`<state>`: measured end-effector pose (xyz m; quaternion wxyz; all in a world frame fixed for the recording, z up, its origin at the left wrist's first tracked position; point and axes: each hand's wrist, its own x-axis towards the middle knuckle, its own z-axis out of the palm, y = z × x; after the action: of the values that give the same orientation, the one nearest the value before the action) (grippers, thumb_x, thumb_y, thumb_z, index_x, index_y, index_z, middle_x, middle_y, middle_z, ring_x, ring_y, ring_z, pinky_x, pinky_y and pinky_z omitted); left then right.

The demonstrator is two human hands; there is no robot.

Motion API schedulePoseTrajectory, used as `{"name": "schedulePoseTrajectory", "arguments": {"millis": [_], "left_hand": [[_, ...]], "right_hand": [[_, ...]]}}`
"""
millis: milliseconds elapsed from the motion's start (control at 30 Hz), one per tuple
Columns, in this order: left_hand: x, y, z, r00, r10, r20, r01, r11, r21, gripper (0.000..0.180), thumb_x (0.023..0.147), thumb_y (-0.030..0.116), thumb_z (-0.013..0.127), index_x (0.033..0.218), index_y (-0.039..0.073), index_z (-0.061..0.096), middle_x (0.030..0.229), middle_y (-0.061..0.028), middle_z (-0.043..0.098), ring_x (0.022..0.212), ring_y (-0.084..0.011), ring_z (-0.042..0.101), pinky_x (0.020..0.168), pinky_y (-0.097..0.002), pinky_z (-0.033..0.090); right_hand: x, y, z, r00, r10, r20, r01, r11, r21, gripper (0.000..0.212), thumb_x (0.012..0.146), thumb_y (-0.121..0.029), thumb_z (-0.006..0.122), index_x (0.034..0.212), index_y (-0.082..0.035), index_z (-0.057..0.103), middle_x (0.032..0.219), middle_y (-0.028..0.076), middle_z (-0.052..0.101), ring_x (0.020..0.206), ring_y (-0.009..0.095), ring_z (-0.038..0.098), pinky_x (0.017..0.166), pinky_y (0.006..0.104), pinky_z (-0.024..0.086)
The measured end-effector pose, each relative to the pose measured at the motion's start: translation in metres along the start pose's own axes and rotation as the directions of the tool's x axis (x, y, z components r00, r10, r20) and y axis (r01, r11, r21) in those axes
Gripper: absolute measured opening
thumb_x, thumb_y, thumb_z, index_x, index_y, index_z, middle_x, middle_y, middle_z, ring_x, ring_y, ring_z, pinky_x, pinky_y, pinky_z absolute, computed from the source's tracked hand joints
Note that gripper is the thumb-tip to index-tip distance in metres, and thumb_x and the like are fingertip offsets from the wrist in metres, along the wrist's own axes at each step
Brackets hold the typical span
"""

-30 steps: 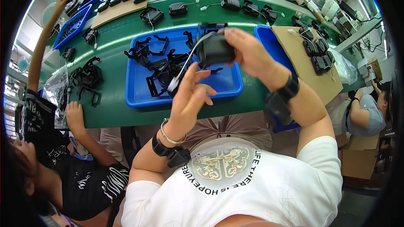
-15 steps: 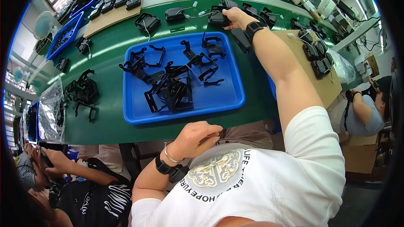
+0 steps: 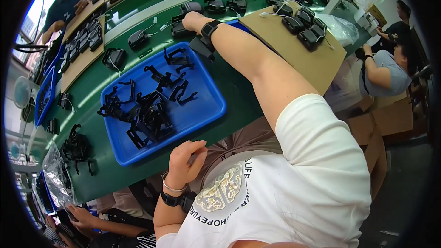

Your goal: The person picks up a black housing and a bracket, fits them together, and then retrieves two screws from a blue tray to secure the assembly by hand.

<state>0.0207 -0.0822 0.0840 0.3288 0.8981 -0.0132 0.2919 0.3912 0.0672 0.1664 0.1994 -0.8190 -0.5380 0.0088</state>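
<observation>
Fingers of right hand (image 3: 195, 22) against black boxy plastic housing (image 3: 178, 29), far side of green tabletop (image 3: 235, 91); closure hidden, cannot tell. Probably stiff, light; grip side walls, clear of white cable (image 3: 167, 24). Left hand (image 3: 185, 161) loosely curled, seemingly empty.

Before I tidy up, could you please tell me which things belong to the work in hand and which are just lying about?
Seemingly in use:
black unit at the right hand
black brackets in the blue tray

Apparently lying about:
clear plastic bag at the right
cardboard box
</observation>
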Motion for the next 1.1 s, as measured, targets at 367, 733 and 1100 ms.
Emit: {"name": "schedulePoseTrajectory", "arguments": {"millis": [367,733,1100], "left_hand": [[-0.009,-0.011,-0.004,0.987,-0.159,0.000,0.159,0.981,-0.110,0.026,0.079,-0.003,0.060,0.105,-0.003,0.058,0.083,-0.0087,0.063,0.073,-0.0138,0.058,0.066,-0.0232,0.045],[-0.005,-0.006,-0.007,0.949,-0.315,0.021,0.315,0.940,-0.132,0.024,0.082,-0.003,0.058,0.106,-0.003,0.057,0.084,-0.0062,0.062,0.077,-0.0116,0.058,0.070,-0.0220,0.046],[0.000,-0.001,-0.001,0.906,-0.419,-0.057,0.401,0.894,-0.200,0.023,0.082,-0.003,0.060,0.105,-0.003,0.058,0.084,-0.0062,0.062,0.075,-0.0104,0.056,0.067,-0.0209,0.044]], "right_hand": [[-0.198,0.128,-0.139,0.973,-0.102,-0.207,0.119,0.990,0.071,0.045,0.077,-0.034,0.065,0.108,0.000,0.059,0.096,0.015,0.065,0.085,0.027,0.062,0.075,0.0362,0.049],[-0.136,0.286,-0.102,0.964,0.168,-0.208,-0.191,0.976,-0.099,0.062,0.069,-0.026,0.073,0.123,-0.005,0.051,0.115,0.015,0.059,0.099,0.027,0.059,0.082,0.0352,0.048],[-0.117,0.288,-0.104,0.962,0.270,-0.039,-0.268,0.962,0.052,0.070,0.062,-0.026,0.075,0.123,-0.004,0.050,0.117,0.015,0.057,0.100,0.027,0.059,0.081,0.0358,0.049]]}}
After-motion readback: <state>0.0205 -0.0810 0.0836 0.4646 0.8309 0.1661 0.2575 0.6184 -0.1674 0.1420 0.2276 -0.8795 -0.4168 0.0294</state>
